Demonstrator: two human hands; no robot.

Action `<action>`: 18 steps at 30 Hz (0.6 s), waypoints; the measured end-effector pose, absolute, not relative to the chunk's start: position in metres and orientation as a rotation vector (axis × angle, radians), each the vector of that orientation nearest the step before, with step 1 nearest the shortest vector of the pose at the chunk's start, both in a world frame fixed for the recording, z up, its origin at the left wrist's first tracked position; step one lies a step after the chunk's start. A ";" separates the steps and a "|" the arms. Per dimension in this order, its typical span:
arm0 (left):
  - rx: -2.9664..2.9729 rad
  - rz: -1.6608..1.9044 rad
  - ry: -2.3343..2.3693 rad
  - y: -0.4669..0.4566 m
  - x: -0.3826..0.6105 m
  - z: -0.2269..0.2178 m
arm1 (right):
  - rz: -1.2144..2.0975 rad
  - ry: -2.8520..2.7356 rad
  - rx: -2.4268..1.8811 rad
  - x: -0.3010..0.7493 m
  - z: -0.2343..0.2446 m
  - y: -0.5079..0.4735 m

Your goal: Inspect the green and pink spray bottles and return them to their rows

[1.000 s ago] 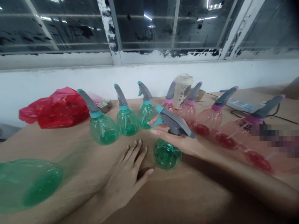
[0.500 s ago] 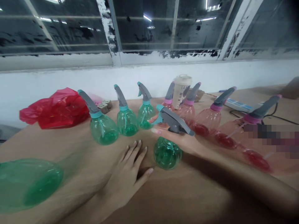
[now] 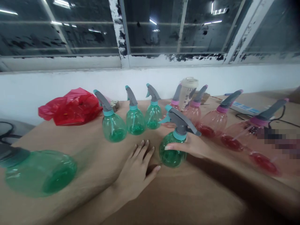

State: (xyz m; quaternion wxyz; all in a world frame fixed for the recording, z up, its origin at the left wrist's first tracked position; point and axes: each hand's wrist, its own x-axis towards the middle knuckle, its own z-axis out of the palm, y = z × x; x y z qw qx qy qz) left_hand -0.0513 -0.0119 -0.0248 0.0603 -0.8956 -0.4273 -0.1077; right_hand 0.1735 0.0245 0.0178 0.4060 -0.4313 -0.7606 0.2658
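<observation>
Far left, a big green spray bottle looks tilted; more of it shows now because your view has shifted. Red plastic bag at left of centre, then a row of three green spray bottles mid-frame.

Your left hand lies palm down at lower centre, fingers slightly spread, thumb out, holding nothing; same pose as a second ago.

Just right of centre: the held bottle, green, grey head, teal collar. Here's the change: your right hand has dropped from the head to the collar and upper body. Thumb is laid across the front of the green body; one fingertip peeks out behind the trigger, other fingers hidden, can't tell how tightly they close. Likely means you're steadying the bottle itself now, not gripping it by the head.

Further right, a pale cup behind the pink spray bottles, then a power strip at right.
</observation>
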 end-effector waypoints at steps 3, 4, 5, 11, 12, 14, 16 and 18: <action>-2.677 -0.357 -1.262 -0.016 -0.049 -0.024 | 0.672 -1.977 -1.054 0.180 0.007 0.016; -2.660 -0.368 -1.250 -0.017 -0.048 -0.024 | 0.591 -1.980 -1.064 0.183 0.004 0.012; -2.638 -0.378 -1.240 -0.019 -0.047 -0.024 | 0.489 -1.982 -1.090 0.185 0.002 0.008; -2.494 -0.356 -1.168 -0.044 -0.035 -0.033 | 0.202 -2.047 -1.280 0.190 0.008 -0.006; -2.477 -0.375 -1.143 -0.052 -0.032 -0.036 | 0.216 -2.062 -1.289 0.187 0.011 -0.006; -2.468 -0.444 -1.046 -0.068 -0.027 -0.042 | 0.241 -2.099 -1.272 0.179 0.017 -0.004; -2.533 -0.504 -0.812 -0.083 -0.024 -0.048 | 0.223 -2.141 -1.243 0.166 0.022 -0.003; -2.595 -0.529 -0.630 -0.092 -0.023 -0.051 | 0.181 -2.178 -1.247 0.150 0.027 -0.004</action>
